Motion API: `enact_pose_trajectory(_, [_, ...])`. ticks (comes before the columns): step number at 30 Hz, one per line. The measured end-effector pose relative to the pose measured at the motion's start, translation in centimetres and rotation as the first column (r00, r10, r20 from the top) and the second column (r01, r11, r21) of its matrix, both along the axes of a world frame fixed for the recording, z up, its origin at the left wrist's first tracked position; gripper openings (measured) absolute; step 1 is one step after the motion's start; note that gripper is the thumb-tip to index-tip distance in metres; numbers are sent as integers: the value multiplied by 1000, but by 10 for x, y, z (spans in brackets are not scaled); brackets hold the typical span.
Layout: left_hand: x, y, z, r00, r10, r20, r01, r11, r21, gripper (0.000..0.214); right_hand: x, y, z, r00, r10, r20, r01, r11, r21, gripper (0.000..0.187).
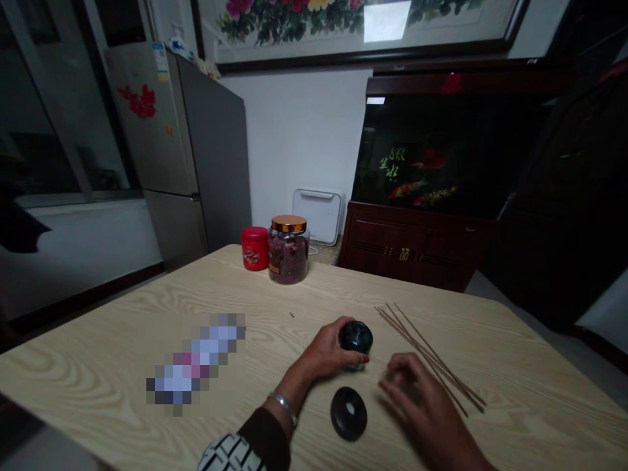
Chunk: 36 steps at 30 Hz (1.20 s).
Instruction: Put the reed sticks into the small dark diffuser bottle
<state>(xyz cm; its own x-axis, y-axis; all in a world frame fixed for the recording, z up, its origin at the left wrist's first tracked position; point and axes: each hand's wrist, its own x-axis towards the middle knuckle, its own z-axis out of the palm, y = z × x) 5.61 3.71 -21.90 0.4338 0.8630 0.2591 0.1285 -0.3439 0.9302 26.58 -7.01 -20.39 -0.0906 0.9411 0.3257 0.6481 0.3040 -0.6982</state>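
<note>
My left hand is wrapped round a small dark round pot that stands on the light wooden table. A silver bangle sits on that wrist. Just in front of it a dark round lid with a pale centre lies flat on the table. My right hand hovers low beside the lid, fingers loosely curled and holding nothing that I can see. Its fingertips are close to a bundle of thin brown sticks lying fanned out on the table to the right.
At the table's far side stand a red tin and a glass jar with a copper lid, full of dried petals. A blurred-out object lies at the left. Beyond are a fridge, a white box and a fish tank.
</note>
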Motion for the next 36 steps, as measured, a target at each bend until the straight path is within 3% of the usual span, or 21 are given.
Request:
enact_pose_trajectory(2, [-1, -1, 1, 1000, 5, 0, -5, 1000, -1, 68, 33, 17, 14, 977, -155, 144, 158, 987, -10, 16])
enact_pose_trajectory(4, [-1, -2, 3, 1000, 1, 5, -1, 1000, -1, 67, 64, 36, 21, 897, -247, 366, 275, 961, -25, 16])
enact_pose_trajectory(7, [-2, -3, 5, 1000, -4, 3, 4, 1000, -14, 67, 91, 57, 16, 796, -246, 553, 352, 931, -94, 15])
enact_pose_trajectory(13, [-1, -1, 3, 1000, 9, -10, -9, 1000, -21, 71, 96, 75, -4, 756, -177, 630, 353, 921, -166, 17])
enact_pose_trajectory(18, [-2, -1, 2, 1000, 6, -15, -7, 1000, -30, 71, 100, 83, 0, 766, -169, 621, 347, 921, -178, 18])
enact_pose_trajectory(21, [-3, -2, 3, 1000, -7, -11, 7, 999, -50, 74, 93, 87, 20, 896, -197, 397, 280, 946, -163, 25])
enact_pose_trajectory(23, [-2, -3, 4, 1000, -4, -12, 3, 998, -57, 74, 79, 87, 42, 980, -197, 7, 196, 970, -146, 30])
enact_pose_trajectory(25, [-2, -4, 6, 1000, 12, -26, -14, 998, -63, 73, 56, 87, 66, 909, -164, -382, 129, 985, -117, 34])
enact_pose_trajectory(27, [-2, -5, 7, 999, 22, -45, -25, 997, -69, 73, 31, 88, 86, 790, -108, -603, 89, 994, -62, 36])
enact_pose_trajectory(30, [-1, -5, 7, 999, 24, -44, -27, 997, -66, 72, 0, 90, 100, 744, -38, -667, 60, 998, 9, 35])
enact_pose_trajectory(36, [-2, -4, 6, 998, 31, -52, -33, 999, -41, 74, -15, 94, 95, 869, -14, -495, 40, 998, 43, 35])
